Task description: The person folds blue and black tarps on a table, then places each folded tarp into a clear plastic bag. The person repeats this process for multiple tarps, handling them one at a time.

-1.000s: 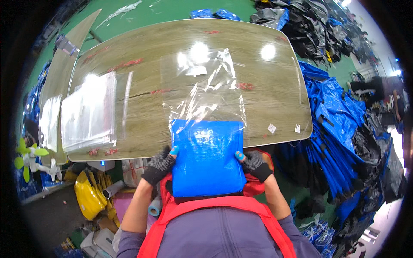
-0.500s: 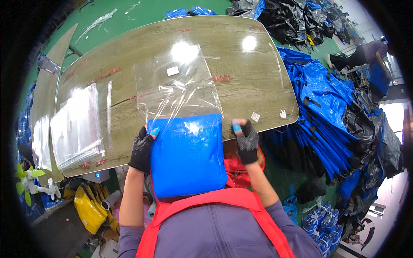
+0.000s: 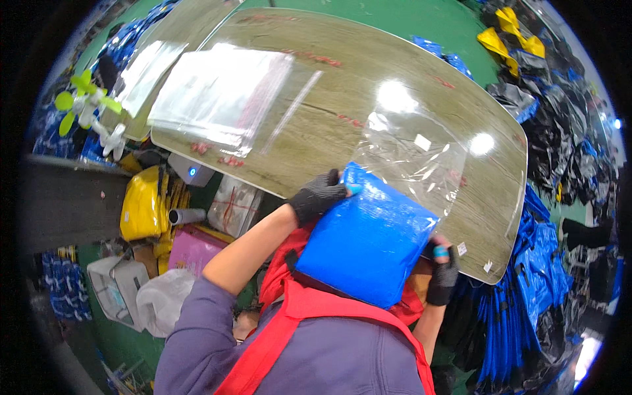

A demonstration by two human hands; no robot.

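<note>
Left of and beyond my left hand, clear bags lie stacked. That hand pinches the corner of a blue bundle, set between my hands; beyond it, a clear bag. My right hand, near another corner: grip unclear. Keeping both corners level should prevent snagging.
</note>
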